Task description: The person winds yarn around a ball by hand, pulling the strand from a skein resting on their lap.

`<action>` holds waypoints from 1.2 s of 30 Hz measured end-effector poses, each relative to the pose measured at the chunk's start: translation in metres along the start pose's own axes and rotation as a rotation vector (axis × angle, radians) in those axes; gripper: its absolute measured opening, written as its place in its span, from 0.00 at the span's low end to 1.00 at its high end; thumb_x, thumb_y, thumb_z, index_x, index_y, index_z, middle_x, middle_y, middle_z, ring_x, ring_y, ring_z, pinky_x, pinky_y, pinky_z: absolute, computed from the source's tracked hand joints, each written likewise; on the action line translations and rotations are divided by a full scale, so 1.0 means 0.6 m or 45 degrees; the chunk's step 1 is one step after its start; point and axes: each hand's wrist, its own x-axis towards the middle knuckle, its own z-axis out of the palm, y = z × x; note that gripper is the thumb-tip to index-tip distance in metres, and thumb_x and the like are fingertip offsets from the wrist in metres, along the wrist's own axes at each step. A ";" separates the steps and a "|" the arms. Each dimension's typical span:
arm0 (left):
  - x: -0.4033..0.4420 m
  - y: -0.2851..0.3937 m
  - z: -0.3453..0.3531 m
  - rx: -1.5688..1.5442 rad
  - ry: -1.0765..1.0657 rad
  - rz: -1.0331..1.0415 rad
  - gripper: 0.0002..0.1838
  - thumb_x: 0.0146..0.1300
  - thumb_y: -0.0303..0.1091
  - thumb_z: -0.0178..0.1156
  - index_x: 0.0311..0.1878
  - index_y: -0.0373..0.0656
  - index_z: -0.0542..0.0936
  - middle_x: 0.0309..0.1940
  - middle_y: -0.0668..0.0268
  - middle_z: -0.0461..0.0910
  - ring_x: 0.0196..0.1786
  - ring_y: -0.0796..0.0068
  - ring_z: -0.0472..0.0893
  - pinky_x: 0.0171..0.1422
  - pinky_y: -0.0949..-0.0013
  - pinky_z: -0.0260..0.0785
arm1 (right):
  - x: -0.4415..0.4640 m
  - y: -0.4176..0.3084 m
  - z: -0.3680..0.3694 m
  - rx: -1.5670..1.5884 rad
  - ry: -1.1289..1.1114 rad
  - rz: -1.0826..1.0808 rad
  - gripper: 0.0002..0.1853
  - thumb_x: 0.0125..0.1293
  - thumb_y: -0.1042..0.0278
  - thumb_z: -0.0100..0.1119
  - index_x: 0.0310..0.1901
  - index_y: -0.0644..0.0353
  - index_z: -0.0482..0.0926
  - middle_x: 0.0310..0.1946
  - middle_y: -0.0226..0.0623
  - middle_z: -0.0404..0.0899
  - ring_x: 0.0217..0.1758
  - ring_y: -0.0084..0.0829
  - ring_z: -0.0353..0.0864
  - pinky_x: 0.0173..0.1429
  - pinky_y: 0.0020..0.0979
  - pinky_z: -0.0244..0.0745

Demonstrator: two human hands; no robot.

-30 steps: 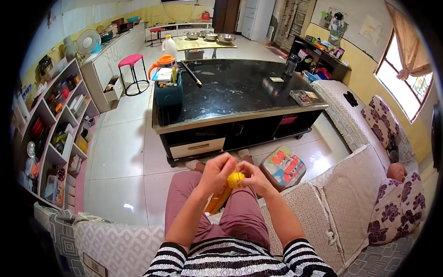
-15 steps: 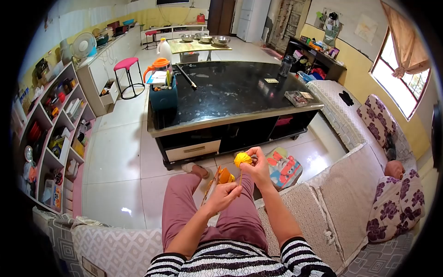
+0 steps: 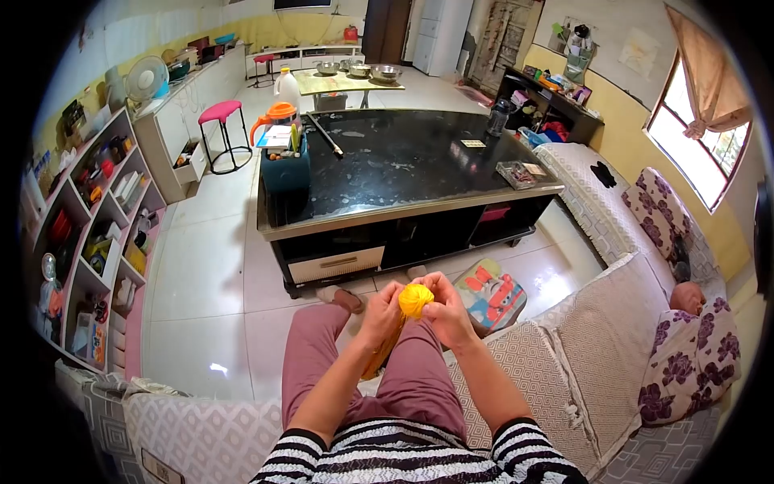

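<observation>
A small yellow yarn ball [image 3: 416,301], with folds or strands gathered around it, is held up between my two hands above my knees. From the left side, the fingers of my left hand [image 3: 379,317] are closed and pinch at its edge. My right hand [image 3: 447,313] grips its right side, thumb low and fingers curled behind. Below my left hand, yellow-orange material [image 3: 385,352] hangs between my thighs, partly hidden by the hand and forearm.
Ahead stands a black-topped table [image 3: 387,161] with a teal bin [image 3: 285,168] on its left corner. A cartoon-printed stool [image 3: 490,297] is right of my knees. Shelves [image 3: 97,242] line the left side; the patterned sofa [image 3: 556,371] extends right.
My left hand has come up from below, where it held a strand or thin stick under the ball, to the ball's left side. The ball has moved slightly down and left.
</observation>
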 end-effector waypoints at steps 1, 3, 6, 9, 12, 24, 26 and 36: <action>-0.015 0.024 0.011 0.043 0.008 -0.071 0.10 0.62 0.34 0.46 0.32 0.36 0.70 0.21 0.69 0.69 0.27 0.84 0.67 0.31 0.78 0.61 | 0.006 0.003 -0.004 -0.049 0.030 -0.052 0.16 0.43 0.75 0.56 0.35 0.58 0.64 0.35 0.28 0.66 0.37 0.17 0.67 0.42 0.19 0.65; -0.036 0.051 0.017 0.085 0.024 -0.142 0.10 0.61 0.33 0.47 0.32 0.36 0.70 0.20 0.67 0.69 0.26 0.83 0.68 0.30 0.77 0.61 | 0.014 0.004 -0.018 -0.183 0.081 -0.063 0.17 0.43 0.77 0.56 0.36 0.59 0.63 0.36 0.30 0.66 0.37 0.19 0.68 0.40 0.19 0.67; -0.052 0.061 0.005 0.318 -0.268 -0.036 0.09 0.60 0.32 0.48 0.30 0.36 0.70 0.18 0.66 0.67 0.24 0.81 0.67 0.29 0.76 0.60 | 0.019 0.003 -0.024 -0.438 0.197 -0.125 0.17 0.42 0.79 0.56 0.36 0.59 0.64 0.34 0.30 0.67 0.33 0.17 0.69 0.33 0.17 0.67; -0.043 0.084 -0.012 0.411 -0.425 0.108 0.08 0.59 0.31 0.49 0.27 0.37 0.70 0.19 0.70 0.69 0.24 0.85 0.66 0.28 0.78 0.59 | 0.022 0.022 -0.054 -1.063 0.271 -0.123 0.16 0.38 0.74 0.59 0.31 0.60 0.65 0.27 0.25 0.64 0.25 0.14 0.63 0.28 0.16 0.61; -0.008 0.090 -0.026 0.264 -0.293 0.062 0.08 0.60 0.31 0.48 0.27 0.37 0.69 0.20 0.71 0.68 0.24 0.87 0.64 0.27 0.80 0.58 | 0.002 0.033 -0.053 -0.879 0.068 0.236 0.16 0.38 0.73 0.59 0.32 0.60 0.66 0.27 0.25 0.63 0.26 0.15 0.63 0.30 0.17 0.61; -0.063 0.029 0.012 0.230 -0.238 -0.130 0.10 0.62 0.32 0.43 0.27 0.37 0.68 0.19 0.68 0.66 0.24 0.82 0.65 0.28 0.77 0.59 | 0.014 -0.011 -0.017 -0.195 0.134 -0.134 0.19 0.41 0.72 0.59 0.36 0.58 0.63 0.37 0.34 0.66 0.41 0.25 0.68 0.46 0.25 0.66; -0.071 0.042 0.013 0.161 -0.337 -0.122 0.10 0.61 0.31 0.43 0.26 0.38 0.67 0.19 0.71 0.64 0.24 0.84 0.63 0.28 0.79 0.57 | 0.020 -0.012 -0.020 -0.289 0.178 -0.181 0.18 0.42 0.74 0.58 0.36 0.58 0.63 0.36 0.32 0.66 0.38 0.21 0.69 0.43 0.21 0.66; 0.017 0.097 -0.024 0.147 -0.210 0.054 0.08 0.60 0.30 0.47 0.26 0.39 0.68 0.19 0.75 0.65 0.25 0.87 0.64 0.28 0.81 0.58 | -0.022 0.019 -0.029 -0.299 -0.134 0.350 0.19 0.41 0.72 0.57 0.38 0.58 0.64 0.30 0.29 0.67 0.32 0.19 0.68 0.35 0.18 0.66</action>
